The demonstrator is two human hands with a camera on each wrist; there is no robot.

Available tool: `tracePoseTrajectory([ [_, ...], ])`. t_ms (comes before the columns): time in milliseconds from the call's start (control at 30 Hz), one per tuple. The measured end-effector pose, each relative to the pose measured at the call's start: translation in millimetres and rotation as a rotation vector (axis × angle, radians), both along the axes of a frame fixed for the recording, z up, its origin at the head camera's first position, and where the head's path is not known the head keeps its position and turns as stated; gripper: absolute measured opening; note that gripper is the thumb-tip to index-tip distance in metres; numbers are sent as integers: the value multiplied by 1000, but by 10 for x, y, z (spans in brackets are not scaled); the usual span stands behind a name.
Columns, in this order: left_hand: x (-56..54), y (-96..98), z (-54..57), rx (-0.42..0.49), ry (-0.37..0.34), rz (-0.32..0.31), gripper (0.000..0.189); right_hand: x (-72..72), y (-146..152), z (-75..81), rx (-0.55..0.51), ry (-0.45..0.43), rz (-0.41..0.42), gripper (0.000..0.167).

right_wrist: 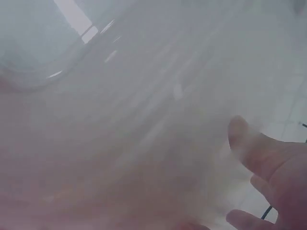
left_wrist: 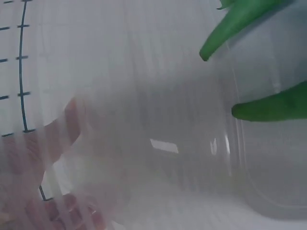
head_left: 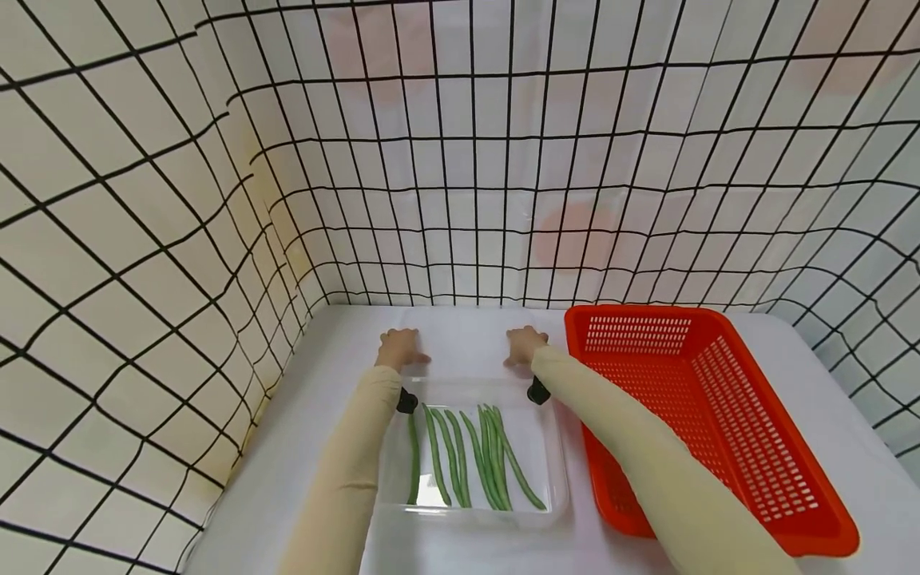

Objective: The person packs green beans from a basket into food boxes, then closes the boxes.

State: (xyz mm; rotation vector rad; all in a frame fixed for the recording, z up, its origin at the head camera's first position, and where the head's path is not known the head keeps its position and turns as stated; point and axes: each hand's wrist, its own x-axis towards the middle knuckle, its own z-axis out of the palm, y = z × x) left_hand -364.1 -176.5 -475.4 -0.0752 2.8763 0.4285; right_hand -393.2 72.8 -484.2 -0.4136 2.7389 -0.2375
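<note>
A clear plastic container [head_left: 472, 517] holds several long green beans [head_left: 438, 455] lying side by side, mostly lengthwise. Just past its far left corner is my left hand [head_left: 400, 349], thumb pointing inward and nothing in its grasp. My right hand [head_left: 525, 346] is beyond the far right corner, also holding nothing, its thumb extended. Through the clear wall in the left wrist view, the left thumb and loosely bent fingers [left_wrist: 72, 211] show, with two bean tips [left_wrist: 259, 109] at the right. The right wrist view has the right thumb [right_wrist: 244, 139] beside the hazy plastic wall.
To the right of the container stands a red perforated basket [head_left: 779, 415], with my right forearm passing over its near left side. Black wire mesh [head_left: 474, 168] encloses the white table [head_left: 323, 447] at the back and both sides.
</note>
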Motion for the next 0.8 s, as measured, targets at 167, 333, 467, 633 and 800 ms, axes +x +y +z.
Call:
tracePoseTrajectory([
  [167,89,-88,21,92,44,61,85,63,50,39,-89,-6,-49,69],
  [333,112,-224,193,141,97,112,115,177,34,249,-266,104,-122,86],
  [467,178,-315,383,202,158,177,133,259,11,498,-480,254,-237,119],
  [633,266,-392,591,261,252,222,123,314,75,841,-495,336,-275,91],
  [800,374,-478,754,423,278,177,80,430,226,1099,-355,325,-138,29],
])
